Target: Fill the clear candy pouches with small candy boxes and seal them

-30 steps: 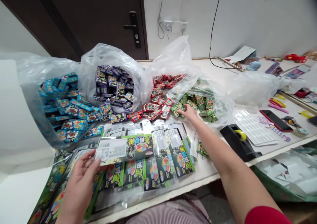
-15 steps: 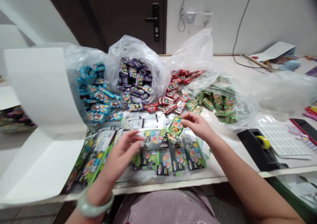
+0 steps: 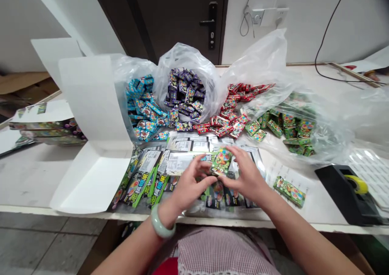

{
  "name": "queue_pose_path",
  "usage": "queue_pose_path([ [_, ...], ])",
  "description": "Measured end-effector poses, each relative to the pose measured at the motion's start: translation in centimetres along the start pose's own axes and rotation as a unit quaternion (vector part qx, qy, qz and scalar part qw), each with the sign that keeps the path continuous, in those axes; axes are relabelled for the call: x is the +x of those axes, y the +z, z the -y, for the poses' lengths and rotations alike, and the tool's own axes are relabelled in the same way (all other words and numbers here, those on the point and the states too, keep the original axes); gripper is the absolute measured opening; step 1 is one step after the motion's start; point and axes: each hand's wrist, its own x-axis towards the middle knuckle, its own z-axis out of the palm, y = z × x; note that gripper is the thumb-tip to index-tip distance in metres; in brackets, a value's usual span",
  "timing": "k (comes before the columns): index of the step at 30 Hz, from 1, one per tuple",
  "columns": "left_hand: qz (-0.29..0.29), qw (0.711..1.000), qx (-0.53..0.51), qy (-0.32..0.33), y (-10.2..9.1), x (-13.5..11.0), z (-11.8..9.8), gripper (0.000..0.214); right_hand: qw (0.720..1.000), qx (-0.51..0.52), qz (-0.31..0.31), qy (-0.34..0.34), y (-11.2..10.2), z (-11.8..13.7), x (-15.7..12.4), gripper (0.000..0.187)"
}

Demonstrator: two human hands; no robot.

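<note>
A small green printed box (image 3: pixel 221 161) is pinched between the fingertips of both hands, directly above the flat foil sachets (image 3: pixel 142 178) laid out on the table (image 3: pixel 39 173). The left hand (image 3: pixel 193 182), with a jade bangle (image 3: pixel 161 222) at its wrist, is curled in against the box's lower edge, while the right hand (image 3: pixel 246 175) is arched over its upper edge. (Whether a sachet is also caught by the left hand cannot be told.) A light fingertip pinch like this seems well judged, as the box is kept steady and its printed face stays in view. Behind the sachets, blue boxes (image 3: pixel 146 105), purple boxes (image 3: pixel 184 90), red boxes (image 3: pixel 231 113) and green boxes (image 3: pixel 296 129) are heaped in clear plastic bags. To the right of the sachets, a loose green packet (image 3: pixel 288 191) is lying by a black tape dispenser (image 3: pixel 346 194).
</note>
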Motion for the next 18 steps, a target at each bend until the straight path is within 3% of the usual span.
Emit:
queue_pose_path([
  [1, -0.003, 0.994, 0.098, 0.050, -1.2, 0.2, -0.1, 0.072, 1.000, -0.005, -0.017, 0.003, -0.5, -0.8, -0.1, 0.073],
  [3, 0.032, 0.947, 0.293, 0.125, -3.8, 1.0, 0.0, 0.090, 0.998, -0.027, -0.052, 0.010, -1.5, -2.5, -0.3, 0.074],
  [6, 0.138, 0.862, 0.469, 0.130, -6.4, 2.5, 0.7, 0.101, 0.997, -0.063, -0.054, 0.000, -1.7, -4.1, -0.5, 0.069],
  [8, 0.173, 0.831, 0.514, 0.124, -6.9, 3.1, 1.1, 0.099, 0.997, -0.075, -0.032, -0.010, -1.0, -4.2, -0.5, 0.064],
  [10, 0.169, 0.822, 0.526, 0.141, -7.0, 3.2, 1.2, 0.094, 0.996, -0.084, -0.014, -0.012, -0.3, -3.8, -0.6, 0.059],
  [13, 0.127, 0.830, 0.515, 0.175, -7.4, 2.6, 1.0, 0.094, 0.997, -0.068, 0.030, -0.027, -0.2, -2.8, -0.6, 0.058],
  [18, 0.135, 0.836, 0.491, 0.202, -8.5, 1.2, 0.9, 0.095, 0.979, -0.006, 0.182, -0.087, -2.4, -1.4, -0.2, 0.065],
])
